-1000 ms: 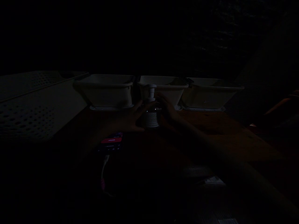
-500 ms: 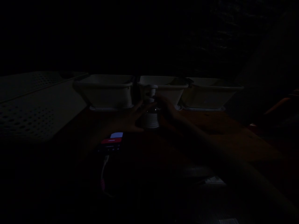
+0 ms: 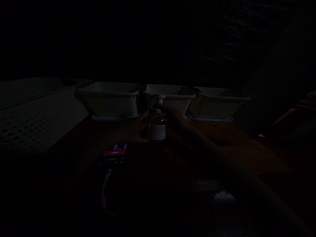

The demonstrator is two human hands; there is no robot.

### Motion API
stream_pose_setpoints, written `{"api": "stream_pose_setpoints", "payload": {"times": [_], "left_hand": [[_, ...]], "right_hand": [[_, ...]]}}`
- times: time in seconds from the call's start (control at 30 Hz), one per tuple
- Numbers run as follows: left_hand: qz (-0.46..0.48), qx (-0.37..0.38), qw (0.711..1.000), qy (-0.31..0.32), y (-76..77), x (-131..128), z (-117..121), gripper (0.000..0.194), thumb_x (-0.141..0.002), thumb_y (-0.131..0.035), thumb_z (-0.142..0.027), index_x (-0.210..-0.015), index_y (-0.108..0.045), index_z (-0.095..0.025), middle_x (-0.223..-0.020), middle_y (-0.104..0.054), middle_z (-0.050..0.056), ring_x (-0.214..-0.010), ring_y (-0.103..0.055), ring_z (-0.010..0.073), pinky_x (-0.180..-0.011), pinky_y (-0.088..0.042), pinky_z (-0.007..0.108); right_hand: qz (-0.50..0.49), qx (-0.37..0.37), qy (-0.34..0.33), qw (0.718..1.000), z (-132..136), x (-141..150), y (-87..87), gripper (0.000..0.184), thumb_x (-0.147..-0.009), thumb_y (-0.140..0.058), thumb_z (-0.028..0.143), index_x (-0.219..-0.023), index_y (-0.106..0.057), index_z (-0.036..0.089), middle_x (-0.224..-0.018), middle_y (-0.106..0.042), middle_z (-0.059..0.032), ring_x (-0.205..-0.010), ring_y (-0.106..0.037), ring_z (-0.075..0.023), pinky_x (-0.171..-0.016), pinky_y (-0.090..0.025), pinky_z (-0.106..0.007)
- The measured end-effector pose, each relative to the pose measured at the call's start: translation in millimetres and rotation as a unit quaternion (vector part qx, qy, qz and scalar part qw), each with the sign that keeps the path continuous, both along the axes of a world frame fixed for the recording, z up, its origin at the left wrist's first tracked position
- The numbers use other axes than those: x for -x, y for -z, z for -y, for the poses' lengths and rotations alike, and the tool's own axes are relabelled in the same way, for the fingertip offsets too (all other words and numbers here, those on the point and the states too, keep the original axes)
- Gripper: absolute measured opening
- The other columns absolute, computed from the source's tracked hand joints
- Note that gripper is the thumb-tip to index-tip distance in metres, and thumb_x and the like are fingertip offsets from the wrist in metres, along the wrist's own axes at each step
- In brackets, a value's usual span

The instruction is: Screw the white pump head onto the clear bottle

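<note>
- A lit phone lies nearest on the dark table.
- Beyond it, the left hand and right hand close around an upright pump bottle; the grip seems firm, though the dimness blurs the fingers.
- Three pale tubs stand behind.

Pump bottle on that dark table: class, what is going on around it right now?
A person has both hands on a pump bottle standing on a wooden table. The left hand cups its side; the right hand reaches the pump top. Three white tubs line up behind it, and a lit phone lies nearby. The scene is very dim.
</note>
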State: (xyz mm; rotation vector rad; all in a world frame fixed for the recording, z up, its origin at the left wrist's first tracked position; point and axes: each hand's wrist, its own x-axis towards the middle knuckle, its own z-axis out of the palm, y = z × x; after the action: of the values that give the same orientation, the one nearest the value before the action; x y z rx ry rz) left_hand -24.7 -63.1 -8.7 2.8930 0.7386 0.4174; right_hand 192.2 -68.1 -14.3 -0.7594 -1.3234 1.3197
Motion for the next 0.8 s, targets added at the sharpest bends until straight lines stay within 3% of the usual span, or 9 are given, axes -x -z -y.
{"api": "stream_pose_setpoints", "payload": {"times": [0.37, 0.6, 0.8], "left_hand": [[0.009, 0.011, 1.000, -0.003, 1.6, 0.9, -1.3, 0.097, -0.080, -0.073, -0.033, -0.152, -0.009, -0.051, -0.164, -0.007, 0.008, -0.127, -0.053, 0.0367, -0.084, -0.057, 0.042], [0.009, 0.010, 1.000, -0.003, 1.1, 0.4, -2.6, 0.099, -0.080, -0.074, -0.032, -0.152, -0.008, -0.049, -0.164, -0.006, 0.009, -0.130, -0.049, 0.0385, -0.087, -0.057, 0.045], [-0.006, 0.033, 0.999, -0.041, -15.5, -6.3, 18.2, 0.087, -0.082, -0.070, -0.042, -0.153, -0.020, -0.036, -0.163, -0.006, 0.010, -0.133, -0.044, 0.0398, -0.091, -0.053, 0.053]], "right_hand": [[0.021, -0.049, 0.002, 0.999, 0.9, -0.2, 1.6, 0.032, -0.083, -0.065, 0.049, -0.101, -0.071, 0.023, -0.110, -0.070, -0.0059, -0.100, -0.065, -0.0230, -0.090, -0.053, -0.042], [0.019, -0.073, 0.011, 0.997, -4.2, 4.1, 7.7, 0.045, -0.084, -0.061, 0.060, -0.109, -0.067, 0.023, -0.115, -0.069, -0.0054, -0.108, -0.063, -0.0243, -0.095, -0.051, -0.042], [-0.005, -0.060, -0.016, 0.998, -5.0, 3.9, 6.6, 0.036, -0.088, -0.057, 0.046, -0.113, -0.065, 0.020, -0.118, -0.069, -0.0054, -0.109, -0.063, -0.0219, -0.098, -0.049, -0.038]]}}
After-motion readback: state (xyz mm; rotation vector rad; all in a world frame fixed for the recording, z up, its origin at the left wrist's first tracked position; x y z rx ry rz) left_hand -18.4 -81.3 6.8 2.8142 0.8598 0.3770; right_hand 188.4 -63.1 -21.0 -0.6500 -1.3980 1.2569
